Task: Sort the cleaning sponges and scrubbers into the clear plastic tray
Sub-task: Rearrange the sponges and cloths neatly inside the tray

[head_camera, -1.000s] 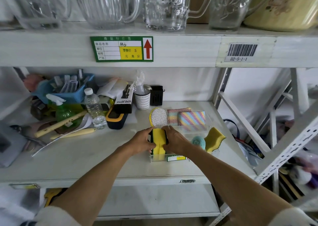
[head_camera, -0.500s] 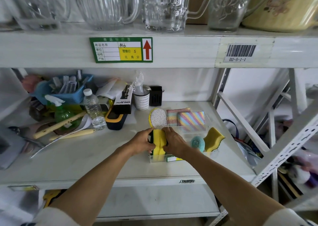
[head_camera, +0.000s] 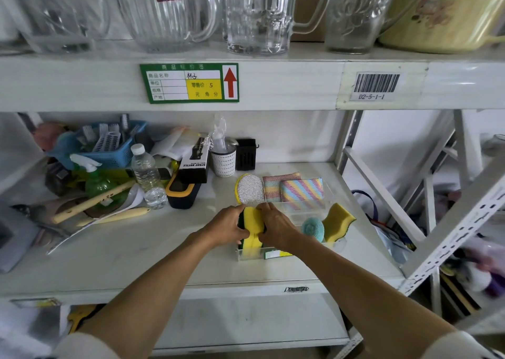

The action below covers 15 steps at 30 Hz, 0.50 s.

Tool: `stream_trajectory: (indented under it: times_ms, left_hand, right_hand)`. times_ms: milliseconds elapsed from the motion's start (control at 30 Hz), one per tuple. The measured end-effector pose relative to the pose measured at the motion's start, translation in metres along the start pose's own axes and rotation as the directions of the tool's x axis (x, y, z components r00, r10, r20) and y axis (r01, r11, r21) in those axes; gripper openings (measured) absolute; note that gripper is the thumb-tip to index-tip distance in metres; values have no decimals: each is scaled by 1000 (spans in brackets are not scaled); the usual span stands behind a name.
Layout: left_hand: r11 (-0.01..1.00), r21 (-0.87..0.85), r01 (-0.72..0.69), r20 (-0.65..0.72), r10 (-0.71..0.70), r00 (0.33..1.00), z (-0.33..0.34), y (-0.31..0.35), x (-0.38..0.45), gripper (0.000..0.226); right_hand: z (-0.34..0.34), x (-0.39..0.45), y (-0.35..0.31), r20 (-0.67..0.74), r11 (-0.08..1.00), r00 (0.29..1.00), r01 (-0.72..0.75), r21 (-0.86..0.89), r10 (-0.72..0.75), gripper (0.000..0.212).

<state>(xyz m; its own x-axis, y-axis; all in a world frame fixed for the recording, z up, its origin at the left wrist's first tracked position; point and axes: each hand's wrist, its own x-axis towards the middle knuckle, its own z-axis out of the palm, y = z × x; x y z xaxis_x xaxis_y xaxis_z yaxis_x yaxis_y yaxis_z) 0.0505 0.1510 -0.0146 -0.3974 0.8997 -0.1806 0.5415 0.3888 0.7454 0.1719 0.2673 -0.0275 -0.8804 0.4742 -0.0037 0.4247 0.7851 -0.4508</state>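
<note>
A yellow sponge point(head_camera: 252, 231) is pinched upright between the left hand point(head_camera: 227, 229) and right hand point(head_camera: 276, 229), both grips clenched on it, at the left end of the clear plastic tray point(head_camera: 334, 245) on the shelf point(head_camera: 136, 249). A teal scrubber point(head_camera: 313, 229) and second yellow sponge point(head_camera: 337, 222) are seen at the tray's right end.

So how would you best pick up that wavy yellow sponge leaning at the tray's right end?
Pinch the wavy yellow sponge across its narrowed waist, coming from above. It stands tilted against the clear plastic tray, upper half exposed, with the teal scrubber crowding its left.
</note>
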Motion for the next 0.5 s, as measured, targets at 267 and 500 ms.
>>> stream_trajectory:
  times_ms: [267,500]
  left_hand:
    - [997,39,70,38,-71,997,-2,-5,1,83]
    - [996,84,0,0,0,1000,0,-12,-1,80]
  right_hand:
    - [4,4,-6,4,1000,1000,21,-19,-21,64]
    - [5,4,-5,15,1000,1000,26,-15,-26,68]
